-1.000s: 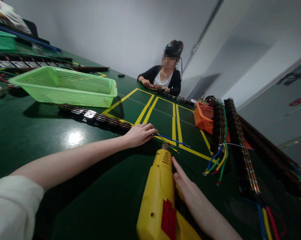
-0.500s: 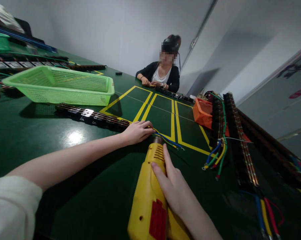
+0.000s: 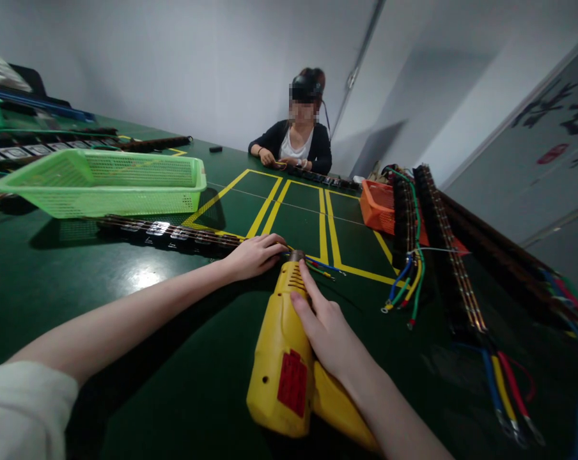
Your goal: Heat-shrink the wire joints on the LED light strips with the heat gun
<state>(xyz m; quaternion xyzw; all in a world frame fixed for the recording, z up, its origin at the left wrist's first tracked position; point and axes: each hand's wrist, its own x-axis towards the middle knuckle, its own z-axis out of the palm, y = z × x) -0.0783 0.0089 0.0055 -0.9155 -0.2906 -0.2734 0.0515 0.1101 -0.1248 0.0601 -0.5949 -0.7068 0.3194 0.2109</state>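
My right hand (image 3: 325, 319) is closed round a yellow heat gun (image 3: 277, 338) with a red label. Its metal nozzle (image 3: 296, 255) points away from me, close to the fingers of my left hand. My left hand (image 3: 257, 257) is closed over the near end of a long black strip assembly (image 3: 183, 236) with copper-coloured bars, where the wires come out. Blue, yellow and green wires (image 3: 325, 267) with ring terminals run out to the right, past the nozzle. My fingers partly hide where the wires are gripped.
A green basket (image 3: 140, 201) stands at the left. On the right are an orange basket (image 3: 378, 207) and more strip assemblies (image 3: 454, 255) with coloured leads. Yellow tape lines (image 3: 322, 223) mark the green table (image 3: 164, 370). A co-worker (image 3: 293, 140) sits opposite, handling wires.
The heat gun has moved forward and a little left, its nozzle now over the wires beside my left hand. My left hand keeps its hold. The whole view has shifted slightly.
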